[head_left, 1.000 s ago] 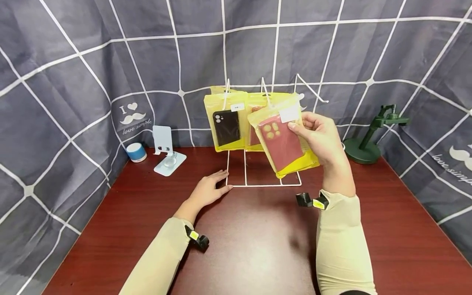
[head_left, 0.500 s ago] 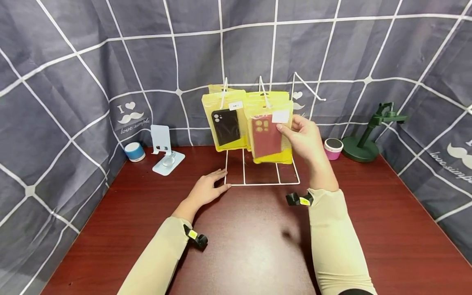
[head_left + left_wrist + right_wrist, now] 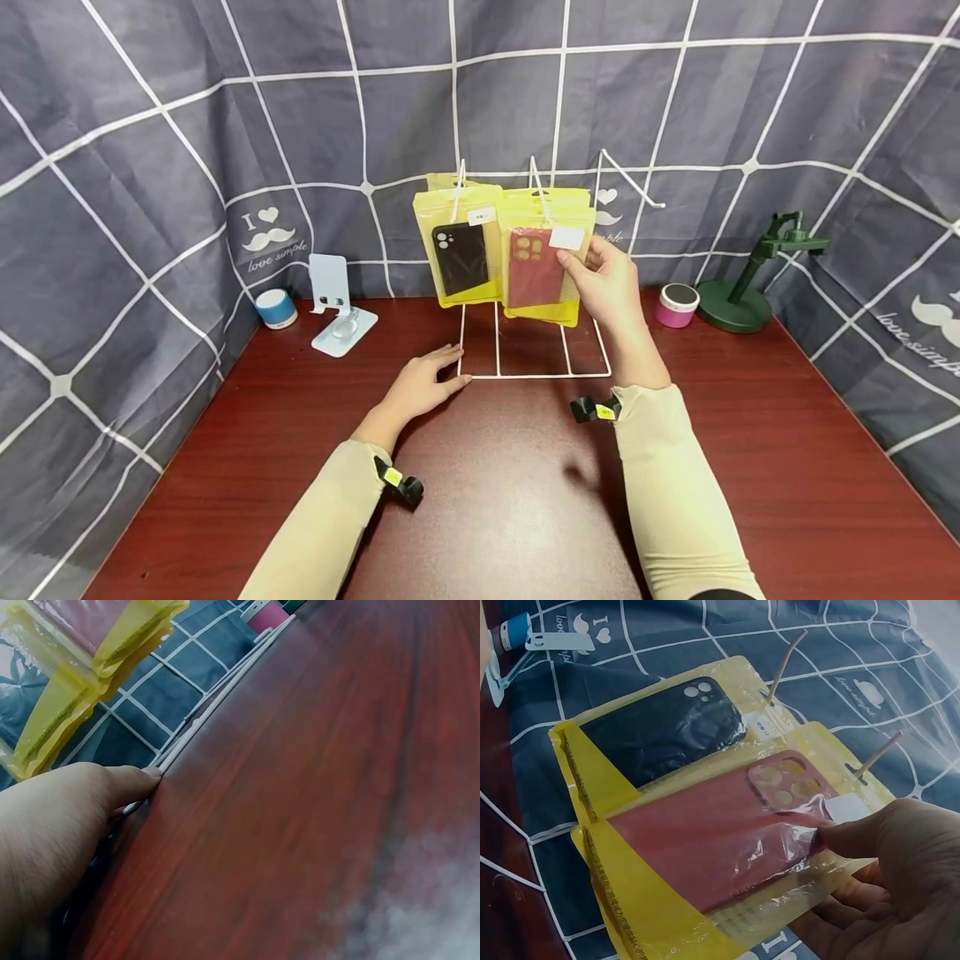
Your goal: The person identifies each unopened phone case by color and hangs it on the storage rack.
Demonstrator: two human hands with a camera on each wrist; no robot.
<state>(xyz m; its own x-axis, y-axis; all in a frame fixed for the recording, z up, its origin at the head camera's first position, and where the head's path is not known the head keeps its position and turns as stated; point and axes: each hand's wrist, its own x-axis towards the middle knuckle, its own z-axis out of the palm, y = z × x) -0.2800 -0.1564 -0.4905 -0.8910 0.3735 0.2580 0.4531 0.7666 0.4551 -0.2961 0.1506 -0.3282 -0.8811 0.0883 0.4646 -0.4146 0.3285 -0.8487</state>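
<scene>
My right hand [image 3: 611, 287] pinches the right edge of a clear-and-yellow bag holding a dusky red phone case [image 3: 535, 279], thumb in front near its white label. In the right wrist view, the tip of the middle hook [image 3: 881, 754] pokes out through the bag's top slot. Another yellow bag hangs behind it. To its left, a bagged black phone case [image 3: 461, 258] hangs on the left hook. My left hand [image 3: 416, 387] lies on the table with extended fingers, its fingertips at the front left corner of the white wire rack [image 3: 536, 377]; the thumb touches the wire.
The rack's right hook [image 3: 633, 179] carries no bag. A pink round speaker-like can [image 3: 677, 306] and a green stand [image 3: 738, 300] are at the right. On the left are a pale blue phone stand [image 3: 341, 308] and a blue can [image 3: 276, 310]. Grey gridded cloth hangs behind.
My right hand has moved the bagged red phone case leftward and back; it went from tilted to hanging nearly straight on the middle hook. The pink can came into view. My left hand stayed put.
</scene>
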